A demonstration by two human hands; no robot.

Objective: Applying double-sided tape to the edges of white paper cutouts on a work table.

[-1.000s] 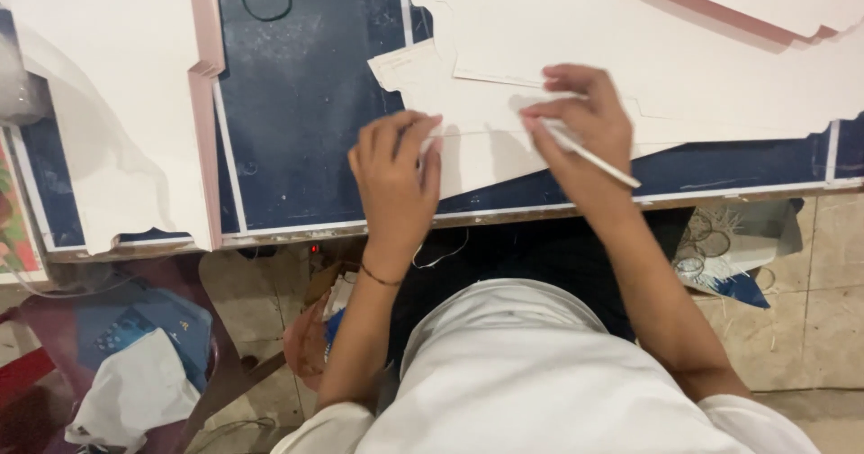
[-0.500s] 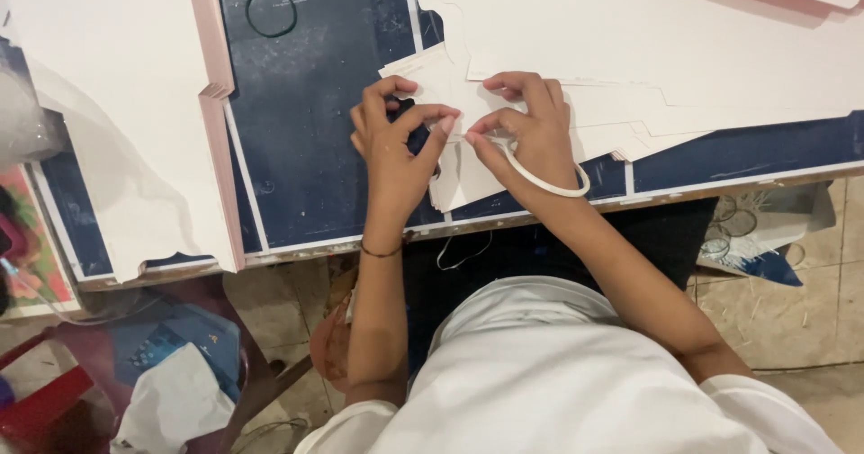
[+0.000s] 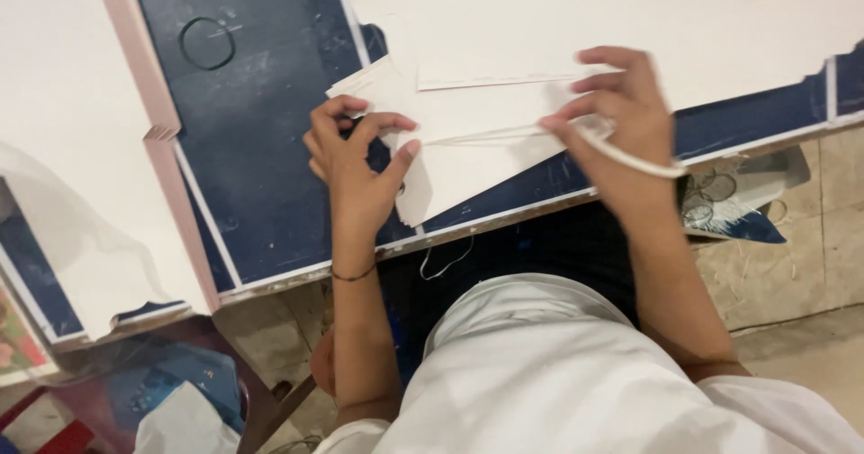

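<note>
Item: folded white paper sheet (image 3: 468,148), flat on the dark blue table (image 3: 261,175), near the table's front edge. It tops a loose fan of similar sheets whose corners show at its 9 o'clock side.

Left hand (image 3: 355,161): lies at the sheet's 9 o'clock end. Thumb stretched toward 3 o'clock, its tip pressing the sheet's left part; fingers curled and bearing down on the sheet corners. It pins the paper rather than gripping it. A thin dark band circles the wrist.

Right hand (image 3: 621,116): lies at the sheet's 3 o'clock end. Thumb and fingertips pinch a white cord (image 3: 630,155) at the sheet's right edge. The cord loops out past the wrist toward 4 o'clock, and a thin stretch runs from the pinch toward 9 o'clock along the fold line.

The sheet spans the gap between both hands, touching each.

Surroundings: large white board (image 3: 684,31) at 12 o'clock of the sheet, partly overlapping it. Second white board (image 3: 63,121) with a pink edge at 9 o'clock, well apart. Dark ring (image 3: 207,43) on the table at 10 o'clock of the left hand. White shirt (image 3: 558,373) at 6 o'clock.
</note>
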